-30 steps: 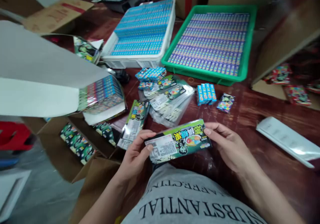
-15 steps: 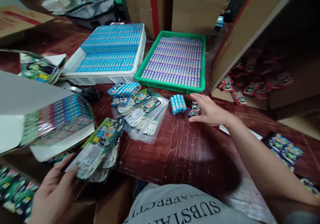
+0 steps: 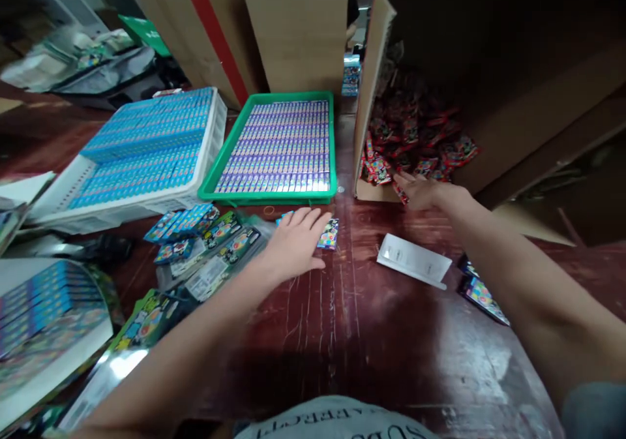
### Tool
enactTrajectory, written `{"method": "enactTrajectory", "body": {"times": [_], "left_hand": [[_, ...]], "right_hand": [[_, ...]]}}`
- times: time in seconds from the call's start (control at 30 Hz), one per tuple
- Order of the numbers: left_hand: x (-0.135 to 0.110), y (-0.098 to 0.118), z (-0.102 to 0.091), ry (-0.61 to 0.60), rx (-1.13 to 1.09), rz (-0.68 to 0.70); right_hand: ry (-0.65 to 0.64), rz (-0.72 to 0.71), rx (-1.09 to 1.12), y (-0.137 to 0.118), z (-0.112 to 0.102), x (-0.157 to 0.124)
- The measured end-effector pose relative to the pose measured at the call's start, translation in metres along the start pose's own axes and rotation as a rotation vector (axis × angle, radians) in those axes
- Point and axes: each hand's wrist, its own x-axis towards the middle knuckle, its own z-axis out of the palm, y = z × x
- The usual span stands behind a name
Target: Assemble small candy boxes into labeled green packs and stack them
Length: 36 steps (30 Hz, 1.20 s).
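Note:
My left hand [image 3: 297,243] is stretched palm down, fingers spread, over a few small blue boxes [image 3: 284,216], which it mostly hides. By its fingertips a dark packet with colourful print [image 3: 329,234] leans against them. On the right, my right hand [image 3: 424,191] is at the mouth of a large carton [image 3: 374,93], its fingers round a small red packet [image 3: 402,194] at the lip. More red packets [image 3: 411,126] lie heaped inside. How firmly the right fingers grip is partly hidden.
A green tray [image 3: 268,199] of purple boxes and a white crate [image 3: 161,203] of blue boxes stand behind. Printed card packs [image 3: 215,276] and blue boxes [image 3: 180,222] lie left. A folded white card [image 3: 413,259] and dark packets [image 3: 482,299] lie right.
My left hand has let go of the printed card pack and moved onto the blue boxes. My right hand has left the dark packet for the red packets. The view has swung right.

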Motion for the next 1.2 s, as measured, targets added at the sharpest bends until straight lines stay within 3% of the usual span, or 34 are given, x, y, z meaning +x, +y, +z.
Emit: {"method": "enactTrajectory", "body": {"times": [0.07,0.13,0.27,0.33,0.4,0.47,0.53,0.6,0.7,0.83,0.9,0.97,1.07,1.2], "left_hand": [[0.023,-0.015,-0.003,-0.102,0.079,-0.048],[0.03,-0.034,-0.002,-0.162,0.125,-0.096],[0.033,-0.054,0.009,-0.148,0.04,-0.126],[0.032,-0.047,0.012,-0.097,-0.002,-0.124],[0.027,-0.029,0.009,-0.041,-0.016,-0.1],[0.014,-0.004,0.004,-0.039,-0.029,-0.064],[-0.004,0.021,0.001,-0.102,-0.044,-0.039],[-0.024,0.04,0.006,-0.186,-0.048,-0.036],[-0.042,0.047,0.026,-0.24,-0.033,-0.081],[-0.039,0.028,0.045,-0.146,-0.056,-0.095],[-0.027,0.018,0.049,-0.07,-0.057,-0.058],[-0.01,0.012,0.051,0.0,-0.019,-0.01],[0.021,0.013,0.054,0.028,0.08,0.066],[0.057,0.035,0.056,-0.04,0.181,0.085]], "right_hand": [[-0.057,0.001,0.011,0.007,-0.003,0.0],[-0.077,0.01,0.024,0.0,-0.009,-0.008],[0.074,-0.131,0.14,-0.063,-0.018,-0.026],[0.1,-0.324,0.258,-0.107,-0.015,-0.031],[0.087,-0.415,0.299,-0.145,-0.008,-0.033],[0.061,-0.454,0.302,-0.169,0.001,-0.04],[0.037,-0.48,0.29,-0.176,0.007,-0.055],[0.017,-0.506,0.274,-0.168,0.008,-0.073],[0.027,-0.449,0.256,-0.13,-0.001,-0.087],[0.139,-0.024,0.129,-0.043,-0.012,-0.06],[-0.024,0.011,0.103,-0.003,-0.014,-0.041],[-0.135,-0.076,0.127,0.021,-0.015,-0.028],[-0.115,-0.055,0.127,0.024,-0.012,-0.024],[-0.073,0.078,0.143,-0.007,0.0,-0.042]]}}
